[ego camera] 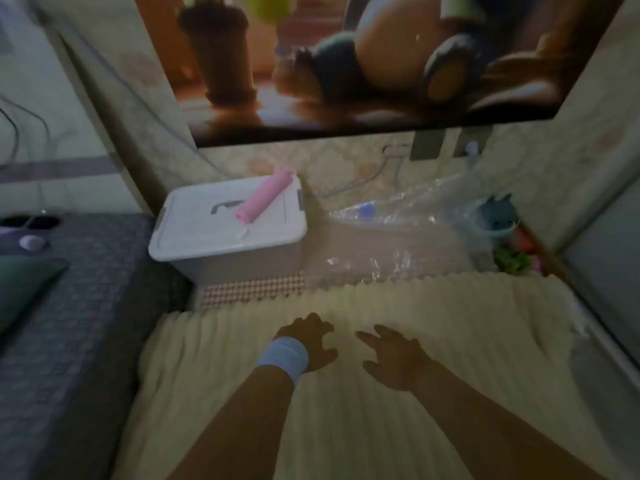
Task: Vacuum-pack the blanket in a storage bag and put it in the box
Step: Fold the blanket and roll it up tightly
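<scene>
Far left, white box [227, 223], lid on, with pink pump [265, 195] lying slantwise on top. Nearer, cream blanket [381, 420] spread wide, long axis running left to right, directly under both hands. Left hand [310, 341], blue wristband [284, 356], fingers loosely bent, holding nothing. Right hand [394, 358] just beside it, fingers splayed, empty. Far right, past the blanket's far edge, clear storage bag [398, 216] lying flat, nearer the right hand. No legible writing anywhere.
</scene>
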The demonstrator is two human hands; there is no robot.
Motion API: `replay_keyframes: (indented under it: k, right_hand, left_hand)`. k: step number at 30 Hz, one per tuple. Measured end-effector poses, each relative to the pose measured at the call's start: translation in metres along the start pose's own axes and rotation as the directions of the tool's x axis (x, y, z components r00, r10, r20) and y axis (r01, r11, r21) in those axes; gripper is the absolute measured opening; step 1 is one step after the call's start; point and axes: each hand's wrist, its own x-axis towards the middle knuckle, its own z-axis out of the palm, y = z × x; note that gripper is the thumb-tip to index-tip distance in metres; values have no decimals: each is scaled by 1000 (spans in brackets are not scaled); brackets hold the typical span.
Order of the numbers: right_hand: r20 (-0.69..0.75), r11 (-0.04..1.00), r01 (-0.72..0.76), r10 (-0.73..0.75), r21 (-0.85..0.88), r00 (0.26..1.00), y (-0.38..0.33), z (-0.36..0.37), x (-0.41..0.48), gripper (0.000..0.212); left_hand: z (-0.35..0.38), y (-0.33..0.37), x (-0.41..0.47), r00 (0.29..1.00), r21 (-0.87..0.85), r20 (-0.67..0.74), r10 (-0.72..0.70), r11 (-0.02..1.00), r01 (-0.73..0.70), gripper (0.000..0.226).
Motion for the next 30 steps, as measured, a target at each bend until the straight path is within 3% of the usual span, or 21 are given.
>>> replay_keyframes:
  k: [3,6,15,21,25,27,30]
  right_hand:
    - [-21,995,-34,32,-97,999,7,37,30,72]
    - [-60,996,-54,50,-68,997,14,66,55,76]
    - [-194,989,-67,41,-132,980,24,98,86,80]
    - [-260,999,-9,-2,-39,966,9,130,-12,75]
    - [-297,993,74,-100,-97,950,-5,165,-83,69]
    - [-358,987,103,-141,-122,923,-12,179,-112,61]
    - [-339,987,140,-158,-76,927,-16,201,-152,53]
  left_hand:
    - [45,-4,31,991,52,109,-80,996,75,82]
    - [83,-12,55,987,93,110,-114,990,104,97]
    - [130,-27,77,987,111,-122,-101,987,115,97]
    - [159,0,-11,965,92,-259,-35,994,61,80]
    - [189,20,-83,909,183,-399,120,982,-50,66]
    - [200,28,-115,917,129,-381,117,989,-73,54]
    - [221,45,-158,958,29,-270,96,995,-92,52]
